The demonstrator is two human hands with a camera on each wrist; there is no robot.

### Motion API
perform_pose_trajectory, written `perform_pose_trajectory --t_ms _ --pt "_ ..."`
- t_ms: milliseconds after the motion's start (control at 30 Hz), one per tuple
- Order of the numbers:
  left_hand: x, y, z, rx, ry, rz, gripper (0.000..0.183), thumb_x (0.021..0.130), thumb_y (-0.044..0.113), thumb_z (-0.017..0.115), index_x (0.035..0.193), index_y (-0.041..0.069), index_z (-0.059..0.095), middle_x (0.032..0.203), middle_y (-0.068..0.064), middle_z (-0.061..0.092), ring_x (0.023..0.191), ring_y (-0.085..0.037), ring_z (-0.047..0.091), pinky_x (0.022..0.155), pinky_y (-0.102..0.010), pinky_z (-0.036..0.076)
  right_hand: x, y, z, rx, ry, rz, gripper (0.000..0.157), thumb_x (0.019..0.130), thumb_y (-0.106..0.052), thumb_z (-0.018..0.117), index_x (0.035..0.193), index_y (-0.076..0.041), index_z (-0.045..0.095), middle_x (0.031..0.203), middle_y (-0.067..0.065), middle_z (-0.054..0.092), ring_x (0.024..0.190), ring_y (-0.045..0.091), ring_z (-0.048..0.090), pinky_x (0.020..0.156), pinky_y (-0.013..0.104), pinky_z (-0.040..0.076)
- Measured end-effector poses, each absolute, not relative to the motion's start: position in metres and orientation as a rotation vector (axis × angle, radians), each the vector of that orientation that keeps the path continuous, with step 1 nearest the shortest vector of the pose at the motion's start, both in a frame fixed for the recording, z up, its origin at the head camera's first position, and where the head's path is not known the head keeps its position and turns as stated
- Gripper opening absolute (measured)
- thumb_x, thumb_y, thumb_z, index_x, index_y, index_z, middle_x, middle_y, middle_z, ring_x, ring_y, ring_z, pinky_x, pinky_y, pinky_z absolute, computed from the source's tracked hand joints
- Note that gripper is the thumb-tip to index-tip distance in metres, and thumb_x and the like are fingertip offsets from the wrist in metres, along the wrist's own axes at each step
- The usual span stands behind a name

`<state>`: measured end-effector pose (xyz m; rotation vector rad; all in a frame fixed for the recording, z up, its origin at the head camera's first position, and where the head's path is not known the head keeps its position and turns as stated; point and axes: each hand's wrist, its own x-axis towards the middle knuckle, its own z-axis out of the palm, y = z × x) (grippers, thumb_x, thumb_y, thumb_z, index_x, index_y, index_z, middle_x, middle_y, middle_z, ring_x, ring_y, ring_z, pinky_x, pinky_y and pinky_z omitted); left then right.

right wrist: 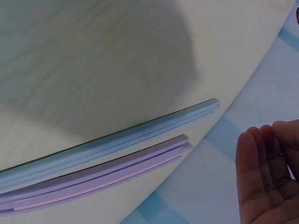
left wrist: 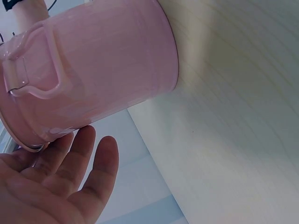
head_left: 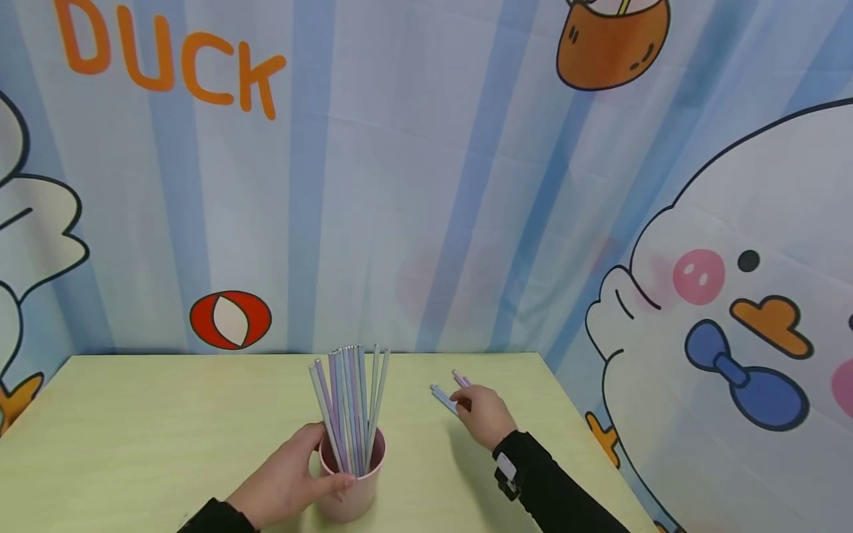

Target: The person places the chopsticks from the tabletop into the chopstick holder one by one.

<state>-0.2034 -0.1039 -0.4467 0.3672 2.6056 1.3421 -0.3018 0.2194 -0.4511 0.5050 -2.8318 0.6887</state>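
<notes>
A small pink bucket (head_left: 355, 497) with side handles stands upright near the table's front. A bunch of blue, purple and silvery drinking straws (head_left: 349, 407) rises out of it. My left hand (head_left: 288, 474) holds the bucket by its rim, with the thumb on the near side; the left wrist view shows the bucket's wall (left wrist: 112, 51) with fingers (left wrist: 105, 161) against it. To the right lie loose blue straws (right wrist: 117, 140) and purple straws (right wrist: 103, 179). My right hand (head_left: 485, 417) is over them, fingers nearly straight and apart from them in the right wrist view.
The pale wooden table (head_left: 166, 429) carries the bucket and the straws. A curtain (head_left: 386, 185) with blue stripes and cartoon ducks hangs behind the table's back edge and along its right side.
</notes>
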Motion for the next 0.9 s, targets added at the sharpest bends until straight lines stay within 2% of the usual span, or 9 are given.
perform_pose_trajectory --t_ms 100,233,533,900 --pt "-0.203 -0.104 -0.446 0.358 2.605 1.344 0.094 0.069 0.054 0.078 0.143 0.016 0.035 0.141 -0.009 0.045 0.116 -0.025 0.045 0.101 -0.061 0.038 -0.306 0.228 -0.46 0.448 -2.875 0.608 0.015 0.088 -0.005 0.063 0.101 -0.004 0.071 0.089 0.007 0.068 0.067 0.012 0.05 0.057 0.028 0.043" --pt "-0.202 -0.104 -0.445 0.355 2.605 1.346 0.094 0.069 0.054 0.078 0.143 0.017 0.035 0.142 -0.009 0.044 0.118 -0.025 0.044 0.102 -0.062 0.036 -0.309 0.236 -0.472 0.414 -2.928 0.518 0.015 0.087 -0.006 0.065 0.1 -0.004 0.072 0.089 0.008 0.07 0.068 0.013 0.053 0.057 0.028 0.045" --pt "-0.202 -0.103 -0.445 0.339 2.614 1.329 0.093 0.069 0.051 0.078 0.143 0.016 0.035 0.142 -0.009 0.045 0.118 -0.026 0.045 0.101 -0.062 0.038 -0.314 0.244 -0.491 0.536 -2.895 0.211 0.009 0.083 -0.007 0.069 0.09 -0.009 0.074 0.082 0.008 0.068 0.071 0.018 0.059 0.063 0.036 0.052" --pt "-0.202 -0.102 -0.444 0.302 2.62 1.318 0.092 0.069 0.05 0.079 0.143 0.016 0.035 0.141 -0.01 0.045 0.12 -0.028 0.045 0.1 -0.064 0.037 -0.313 0.245 -0.501 0.514 -2.868 0.046 0.012 0.083 -0.013 0.072 0.093 -0.013 0.075 0.079 0.007 0.061 0.068 0.018 0.059 0.061 0.036 0.053"
